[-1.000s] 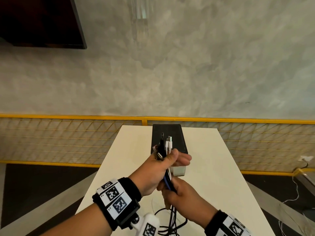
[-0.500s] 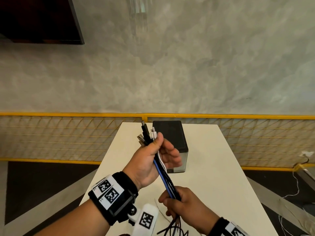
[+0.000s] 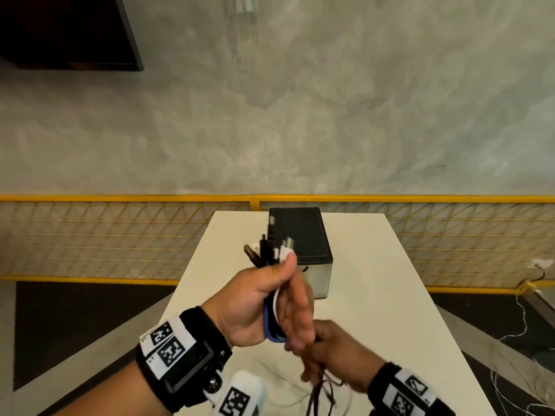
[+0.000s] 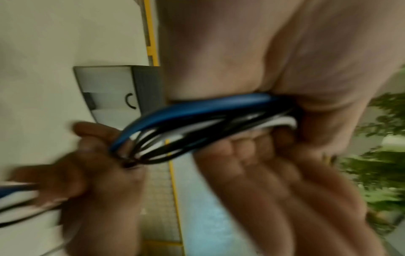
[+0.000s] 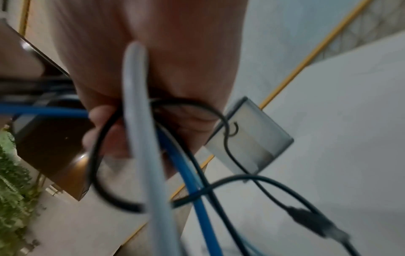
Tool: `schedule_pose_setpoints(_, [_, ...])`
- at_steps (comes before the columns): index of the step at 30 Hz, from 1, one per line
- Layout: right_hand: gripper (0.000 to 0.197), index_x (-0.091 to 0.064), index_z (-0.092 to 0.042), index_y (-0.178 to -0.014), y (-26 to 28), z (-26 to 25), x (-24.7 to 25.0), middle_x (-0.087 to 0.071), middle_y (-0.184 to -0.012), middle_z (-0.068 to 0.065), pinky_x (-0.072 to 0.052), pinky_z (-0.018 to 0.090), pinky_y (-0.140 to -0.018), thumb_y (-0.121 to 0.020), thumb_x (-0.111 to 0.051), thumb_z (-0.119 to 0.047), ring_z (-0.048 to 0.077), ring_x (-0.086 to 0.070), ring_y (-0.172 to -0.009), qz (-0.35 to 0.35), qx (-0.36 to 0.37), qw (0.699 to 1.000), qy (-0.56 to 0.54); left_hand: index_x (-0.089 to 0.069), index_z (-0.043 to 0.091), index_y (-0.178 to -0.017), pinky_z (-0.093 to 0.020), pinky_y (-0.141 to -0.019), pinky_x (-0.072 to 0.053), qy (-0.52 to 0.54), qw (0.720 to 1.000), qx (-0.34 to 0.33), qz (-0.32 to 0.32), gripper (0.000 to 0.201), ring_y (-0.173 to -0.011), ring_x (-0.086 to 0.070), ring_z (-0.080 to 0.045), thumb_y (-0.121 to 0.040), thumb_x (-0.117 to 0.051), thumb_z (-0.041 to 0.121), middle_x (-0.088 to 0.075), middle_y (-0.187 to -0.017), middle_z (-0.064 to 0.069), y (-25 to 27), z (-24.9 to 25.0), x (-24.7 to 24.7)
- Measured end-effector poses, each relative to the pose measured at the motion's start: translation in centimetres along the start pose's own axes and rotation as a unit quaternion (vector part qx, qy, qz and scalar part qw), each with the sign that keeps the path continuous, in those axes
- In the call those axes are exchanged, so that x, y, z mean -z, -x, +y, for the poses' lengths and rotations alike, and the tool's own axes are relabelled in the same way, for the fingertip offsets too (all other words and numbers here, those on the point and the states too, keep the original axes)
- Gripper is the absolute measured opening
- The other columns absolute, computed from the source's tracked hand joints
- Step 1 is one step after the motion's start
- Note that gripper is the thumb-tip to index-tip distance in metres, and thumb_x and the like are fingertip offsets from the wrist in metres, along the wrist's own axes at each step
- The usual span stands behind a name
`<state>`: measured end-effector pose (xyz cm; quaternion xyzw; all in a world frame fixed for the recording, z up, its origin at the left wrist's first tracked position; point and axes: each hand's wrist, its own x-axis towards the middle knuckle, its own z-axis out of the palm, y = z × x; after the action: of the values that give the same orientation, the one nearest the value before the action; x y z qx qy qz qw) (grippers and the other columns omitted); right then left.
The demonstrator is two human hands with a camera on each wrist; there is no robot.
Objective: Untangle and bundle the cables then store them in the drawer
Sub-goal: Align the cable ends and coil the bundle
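— Where do we have the bundle of blue, black and white cables (image 3: 271,313)?

— Above the long white table (image 3: 375,310): our left hand (image 3: 258,304) clasps it below the plugs, our right hand (image 3: 336,352) grips the strands lower down.

— And the small black-topped drawer box (image 3: 300,235)?

— On the table beyond our hands — front closed.

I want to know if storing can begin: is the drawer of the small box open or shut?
Shut. The drawer front sits flush in the box, its small handle facing the person, nothing pulled out.
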<state>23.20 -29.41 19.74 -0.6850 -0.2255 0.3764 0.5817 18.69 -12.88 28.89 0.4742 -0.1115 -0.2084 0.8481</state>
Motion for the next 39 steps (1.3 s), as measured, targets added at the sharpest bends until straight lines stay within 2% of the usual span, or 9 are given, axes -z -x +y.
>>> schedule_pose_setpoints(3, [0.026, -0.071, -0.011, -0.078, -0.4, -2.0, 1.2, -0.055, -0.059, 0.014, -0.044, 0.023, -0.045, -0.058, -0.063, -0.026, 0.015, -0.047, -0.038, 0.01, 0.005, 0.997, 0.078, -0.069, 0.007, -0.077, -0.029, -0.06, -0.059, -0.076, 0.985, 0.146, -0.046, 0.049, -0.065, -0.075, -0.02, -0.095, -0.05, 0.048, -0.074, -0.071, -0.008, 1.0, -0.7, 0.9])
schedule_pose_setpoints(8, [0.017, -0.069, -0.017, -0.081, -0.9, -4.8, 1.4, -0.056, -0.053, -0.005, -0.04, 0.02, -0.043, -0.072, -0.055, -0.014, 0.015, -0.05, -0.042, -0.006, 0.023, 0.972, 0.234, -0.069, 0.005, -0.088, -0.026, -0.072, -0.058, -0.26, 0.916, 0.305, -0.011, 0.049, -0.077, -0.074, -0.018, -0.098, -0.045, 0.047, -0.074, -0.094, -0.016, 1.4, -1.6, 1.8])
schedule_pose_setpoints(10, [0.012, -0.066, -0.017, -0.079, -1.0, -5.3, 1.4, -0.057, -0.058, 0.001, -0.041, 0.02, -0.046, -0.079, -0.055, -0.014, 0.014, -0.054, -0.044, -0.001, 0.013, 0.963, 0.27, -0.07, 0.011, -0.094, -0.023, -0.074, -0.054, -0.392, 0.872, 0.291, 0.037, 0.042, -0.083, -0.072, -0.018, -0.099, -0.045, 0.044, -0.074, -0.103, -0.015, 1.4, -1.8, 2.0])
schedule_pose_setpoints(14, [0.012, -0.059, -0.019, -0.08, -0.7, -5.7, 1.6, -0.06, -0.059, -0.003, -0.044, 0.03, -0.056, -0.086, -0.055, -0.028, 0.016, -0.064, -0.052, 0.021, 0.007, 0.965, 0.262, -0.055, 0.019, -0.07, -0.023, -0.052, -0.029, -0.603, 0.766, 0.17, 0.147, 0.04, -0.05, -0.035, -0.009, -0.094, -0.05, 0.05, -0.045, -0.054, 0.007, 1.2, -2.0, 3.4])
schedule_pose_setpoints(23, [0.026, -0.056, -0.025, -0.119, -1.0, -4.9, -1.5, -0.061, -0.086, -0.014, -0.04, 0.013, -0.066, -0.1, -0.04, -0.019, 0.004, -0.054, -0.075, 0.179, 0.199, 0.887, 0.376, -0.059, 0.031, -0.077, -0.029, -0.069, -0.039, -0.368, 0.875, 0.04, 0.312, 0.044, -0.069, -0.049, -0.015, -0.079, -0.052, 0.075, -0.055, -0.073, -0.001, -0.6, -3.7, 3.8])
schedule_pose_setpoints(28, [0.038, -0.048, -0.028, -0.134, -0.8, -4.4, -2.4, -0.062, -0.116, -0.004, -0.049, 0.027, -0.088, -0.099, -0.033, -0.023, 0.009, -0.057, -0.101, 0.204, 0.234, 0.871, 0.38, -0.068, 0.01, -0.096, -0.021, -0.073, -0.054, -0.126, 0.959, 0.043, 0.252, 0.044, -0.082, -0.073, -0.01, -0.098, -0.039, 0.043, -0.077, -0.086, -0.001, -0.7, -4.0, 2.0])
schedule_pose_setpoints(32, [0.045, -0.034, -0.03, -0.144, -0.3, -5.1, -3.4, -0.051, -0.127, -0.009, -0.052, 0.03, -0.088, -0.1, -0.031, -0.021, 0.007, -0.057, -0.105, 0.217, 0.242, 0.872, 0.365, -0.064, 0.007, -0.124, -0.034, -0.099, -0.047, -0.007, 0.962, -0.006, 0.273, 0.06, -0.117, -0.065, -0.018, -0.084, -0.049, 0.048, -0.069, -0.126, -0.008, -1.3, -3.4, 1.5])
schedule_pose_setpoints(36, [0.062, -0.008, -0.042, -0.152, 0.9, -5.6, -3.6, -0.021, -0.142, -0.034, -0.025, -0.006, -0.095, -0.102, -0.035, -0.017, -0.024, -0.026, -0.122, 0.207, 0.202, 0.904, 0.314, -0.064, 0.005, -0.126, -0.035, -0.107, -0.042, 0.001, 0.959, -0.062, 0.276, 0.053, -0.121, -0.062, -0.014, -0.089, -0.05, 0.039, -0.069, -0.127, -0.006, -1.8, -3.1, 1.0])
schedule_pose_setpoints(39, [0.073, -0.019, -0.049, -0.147, 1.1, -5.0, -3.9, -0.039, -0.139, -0.031, -0.036, 0.002, -0.096, -0.093, -0.044, -0.007, -0.021, -0.04, -0.119, 0.22, 0.212, 0.914, 0.266, -0.066, 0.0, -0.121, -0.037, -0.106, -0.044, 0.003, 0.952, -0.096, 0.291, 0.035, -0.123, -0.062, -0.018, -0.097, -0.047, 0.018, -0.069, -0.127, -0.008, -2.3, -2.9, 0.7])
